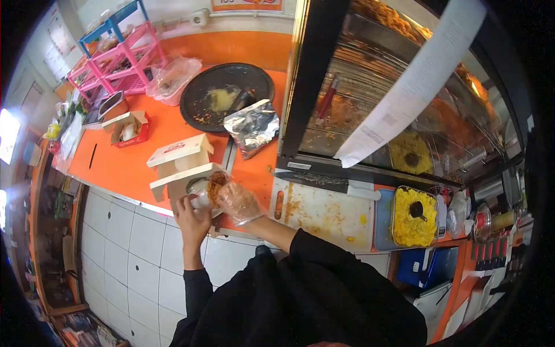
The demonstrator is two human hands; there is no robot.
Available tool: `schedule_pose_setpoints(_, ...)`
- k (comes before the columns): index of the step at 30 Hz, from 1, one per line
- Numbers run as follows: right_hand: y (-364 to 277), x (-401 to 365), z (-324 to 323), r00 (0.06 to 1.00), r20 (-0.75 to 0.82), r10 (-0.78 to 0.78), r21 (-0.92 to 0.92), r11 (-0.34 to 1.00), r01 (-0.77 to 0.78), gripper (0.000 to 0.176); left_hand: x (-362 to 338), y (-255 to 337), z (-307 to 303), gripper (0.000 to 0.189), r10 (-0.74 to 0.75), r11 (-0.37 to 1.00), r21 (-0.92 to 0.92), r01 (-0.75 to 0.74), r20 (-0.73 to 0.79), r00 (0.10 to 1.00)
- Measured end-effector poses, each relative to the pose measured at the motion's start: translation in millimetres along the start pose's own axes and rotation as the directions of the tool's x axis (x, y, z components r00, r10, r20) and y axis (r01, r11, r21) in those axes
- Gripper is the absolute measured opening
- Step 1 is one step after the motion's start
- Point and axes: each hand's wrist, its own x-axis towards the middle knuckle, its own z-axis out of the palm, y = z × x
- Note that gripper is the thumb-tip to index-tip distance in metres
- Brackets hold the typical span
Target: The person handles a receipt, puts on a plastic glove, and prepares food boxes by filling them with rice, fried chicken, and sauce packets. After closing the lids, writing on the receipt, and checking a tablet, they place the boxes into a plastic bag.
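My left hand [193, 220] is bare, its fingers curled against a white wrapped bundle [200, 195] inside an open cardboard food box [178, 178]. A clear plastic glove covers my right hand [240, 203], which grips a browned, crispy piece of fried chicken [216, 186] at the box's right side, against the bundle. The box stands at the counter's front edge with its lid folded up. Just behind it is another open white box [184, 149] with red print on the lid. My fingers hide part of the bundle and the chicken.
A red box [136, 136] with a wrapped bundle stands farther left. Behind lie a black round tray [191, 107] and crumpled foil [251, 128]. A knife [312, 180] lies on the white cutting board [324, 217]. A yellow food container [432, 240] and glass warmer [324, 63] stand right.
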Motion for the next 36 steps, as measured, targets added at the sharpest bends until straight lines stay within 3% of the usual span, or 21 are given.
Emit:
schedule_pose_setpoints(4, -11.6, 21.6, -42.8, 0.952, 0.307, -0.011, -0.165, 0.984, 0.065, 0.008, 2.3, -5.6, 4.4, 0.056, 0.117, 0.991, -0.049, -0.124, -0.124, 0.985)
schedule_pose_setpoints(5, -14.6, 16.5, -44.6, 0.979, 0.203, 0.020, -0.150, 0.989, 0.011, 0.008, 2.5, -16.9, 9.7, 0.058, 0.179, 0.981, -0.044, -0.186, -0.128, 0.975)
schedule_pose_setpoints(6, -12.1, 15.8, -67.9, 0.992, 0.034, -0.120, -0.036, 0.992, 0.121, 0.011, 3.8, -3.7, 7.1, 0.054, 0.188, 0.951, -0.205, -0.231, -0.211, 0.959)
schedule_pose_setpoints(7, -8.6, 10.4, -80.1, 0.990, -0.100, -0.102, 0.073, 0.991, 0.110, 0.013, 0.9, -2.5, 9.2, 0.052, 0.066, 0.966, -0.238, -0.105, -0.165, 0.984)
schedule_pose_setpoints(8, -1.6, 11.6, -130.3, 0.922, -0.257, -0.291, 0.072, 0.945, 0.318, 0.015, -5.5, -17.8, 17.5, 0.052, -0.016, 0.942, -0.331, -0.046, -0.183, 0.983)
schedule_pose_setpoints(9, 6.6, 3.4, -165.9, 0.937, -0.271, -0.220, 0.079, 0.965, 0.250, 0.016, -8.6, -18.4, 16.2, 0.052, -0.018, 0.974, -0.223, -0.043, -0.263, 0.965)
schedule_pose_setpoints(11, 47.6, -9.6, -224.6, 0.873, -0.479, -0.091, 0.363, 0.885, 0.292, 0.023, -16.8, -25.1, 15.2, 0.042, 0.116, 0.992, -0.003, -0.130, -0.429, 0.896)
schedule_pose_setpoints(13, 114.9, -43.2, -319.8, 0.786, -0.580, -0.213, -0.038, 0.971, 0.235, 0.019, -20.9, -19.7, 18.7, 0.026, 0.152, 0.988, 0.094, -0.119, -0.572, 0.806)
schedule_pose_setpoints(14, 145.7, -49.2, -360.0, 0.652, -0.754, -0.074, 0.032, 0.988, 0.149, 0.014, -24.3, -3.2, 19.4, 0.012, 0.141, 0.990, 0.069, -0.126, -0.638, 0.757)
schedule_pose_setpoints(16, 206.5, -61.2, -440.4, 0.247, -0.944, 0.219, 0.251, 0.962, 0.110, 0.003, -31.3, 20.0, 18.2, 0.018, 0.163, 0.985, 0.071, -0.156, -0.671, 0.724)
schedule_pose_setpoints(17, 238.8, -78.7, -499.3, 0.338, -0.930, -0.146, -0.282, 0.871, -0.401, 0.006, -33.1, 32.5, 17.9, 0.017, 0.205, 0.979, 0.134, -0.155, -0.679, 0.705)
schedule_pose_setpoints(18, 285.3, -92.1, -535.5, 0.252, -0.968, -0.006, -0.144, 0.832, -0.536, 0.008, -34.6, 40.1, 23.1, 0.017, 0.246, 0.969, 0.198, -0.149, -0.683, 0.688)
schedule_pose_setpoints(20, 348.9, -107.7, -604.7, 0.516, -0.853, -0.081, -0.469, 0.555, -0.687, 0.015, 5.6, 25.0, 59.6, 0.015, 0.428, 0.685, 0.128, -0.717, -0.867, 0.254)
schedule_pose_setpoints(22, 366.1, -84.1, -655.9, 0.358, -0.715, 0.600, -0.348, 0.138, -0.927, 0.031, 5.8, 41.2, 65.5, 0.012, 0.414, 0.665, 0.106, -0.739, -0.876, 0.246)
schedule_pose_setpoints(24, 451.1, -105.7, -682.5, 0.294, -0.532, 0.794, -0.502, -0.016, -0.865, 0.037, -34.4, 108.9, 44.3, 0.010, 0.218, 0.970, 0.090, -0.226, -0.729, 0.649)
schedule_pose_setpoints(27, 572.4, -135.6, -711.7, 0.385, -0.422, 0.821, -0.641, 0.031, -0.767, 0.046, -37.7, 154.0, 46.8, 0.005, -0.074, 0.968, -0.223, -0.113, -0.688, 0.722)
schedule_pose_setpoints(29, 572.5, -123.4, -723.4, 0.409, -0.300, 0.862, -0.747, 0.054, -0.662, 0.047, -40.6, 147.8, 51.0, 0.004, 0.067, 0.973, -0.111, -0.201, -0.698, 0.713)
schedule_pose_setpoints(33, 491.9, -116.5, -721.5, 0.666, -0.300, 0.683, -0.904, 0.018, -0.426, 0.047, -43.2, 150.5, 53.7, 0.004, 0.228, 0.969, 0.095, -0.227, -0.691, 0.686)
schedule_pose_setpoints(34, 479.9, -122.7, -720.3, 0.730, -0.301, 0.614, -0.928, -0.011, -0.373, 0.049, -26.6, 140.4, 61.8, 0.004, 0.429, 0.832, 0.133, -0.538, -0.770, 0.473)
schedule_pose_setpoints(35, 449.5, -124.6, -713.1, 0.739, -0.360, 0.570, -0.874, 0.072, -0.481, 0.053, 6.2, 123.4, 70.9, 0.004, 0.536, 0.598, 0.207, -0.774, -0.821, 0.194)
schedule_pose_setpoints(36, 424.8, -130.2, -709.2, 0.705, -0.415, 0.575, -0.789, 0.159, -0.594, 0.049, 5.9, 122.5, 73.7, 0.005, 0.526, 0.584, 0.193, -0.788, -0.830, 0.187)
